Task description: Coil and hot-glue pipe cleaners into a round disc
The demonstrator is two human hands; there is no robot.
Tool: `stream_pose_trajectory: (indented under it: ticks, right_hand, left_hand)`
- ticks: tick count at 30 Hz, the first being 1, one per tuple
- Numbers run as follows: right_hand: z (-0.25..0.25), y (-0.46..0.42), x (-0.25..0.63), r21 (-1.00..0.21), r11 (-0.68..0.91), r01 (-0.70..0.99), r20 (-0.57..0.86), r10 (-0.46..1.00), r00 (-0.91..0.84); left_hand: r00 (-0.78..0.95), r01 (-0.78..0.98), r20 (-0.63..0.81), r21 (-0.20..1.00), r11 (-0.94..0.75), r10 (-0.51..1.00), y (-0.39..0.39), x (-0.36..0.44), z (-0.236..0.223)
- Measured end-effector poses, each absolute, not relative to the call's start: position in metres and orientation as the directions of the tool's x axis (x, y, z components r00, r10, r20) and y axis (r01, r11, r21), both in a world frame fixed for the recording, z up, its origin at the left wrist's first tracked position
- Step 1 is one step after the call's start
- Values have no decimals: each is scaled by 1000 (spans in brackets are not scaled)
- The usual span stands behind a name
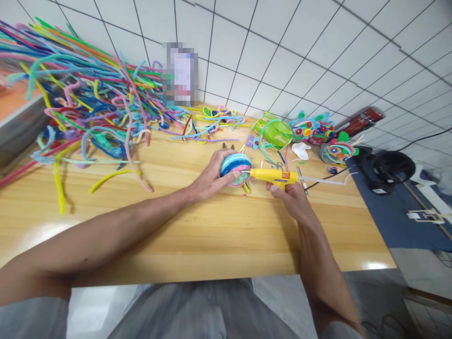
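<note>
My left hand is wrapped round a rounded craft piece banded in blue, light blue and pink pipe cleaners, and its thumb lies along the near side. In my right hand is a yellow hot glue gun, with a clear glue stick running out of its back. The gun's metal nozzle meets the pink band of the piece, or sits right by it; I cannot tell whether they touch. Small yellow scraps lie just below the nozzle.
A big heap of coloured pipe cleaners covers the table's left side. Behind the gun are a green packet, decorated pipe-cleaner pieces and scissors. A red bottle and a black round object stand at right.
</note>
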State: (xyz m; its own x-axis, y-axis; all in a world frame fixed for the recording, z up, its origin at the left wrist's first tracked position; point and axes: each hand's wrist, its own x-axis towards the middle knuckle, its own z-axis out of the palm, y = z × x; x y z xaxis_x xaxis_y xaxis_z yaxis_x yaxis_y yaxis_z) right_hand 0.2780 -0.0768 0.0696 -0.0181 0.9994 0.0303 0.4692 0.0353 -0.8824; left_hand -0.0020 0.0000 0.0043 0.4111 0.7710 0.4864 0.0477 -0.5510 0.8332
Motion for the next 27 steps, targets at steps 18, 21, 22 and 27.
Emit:
stream_pose_trajectory:
  ticks: [18, 21, 22, 27]
  right_hand:
    - [65, -77, 281, -878, 57, 475, 50, 998, -27]
    - [66, -78, 282, -867, 53, 495, 54, 998, -13]
    - [67, -78, 283, -862, 50, 504, 52, 999, -10]
    - [70, -79, 283, -853, 57, 519, 46, 998, -34]
  left_hand:
    - [407, 36, 505, 824, -566, 761, -1, -1, 3]
    - [407, 31, 515, 818, -575, 754, -1, 0, 4]
    - [404, 31, 519, 815, -578, 753, -1, 0, 4]
    - [383, 46, 513, 820, -570, 768, -2, 1, 4]
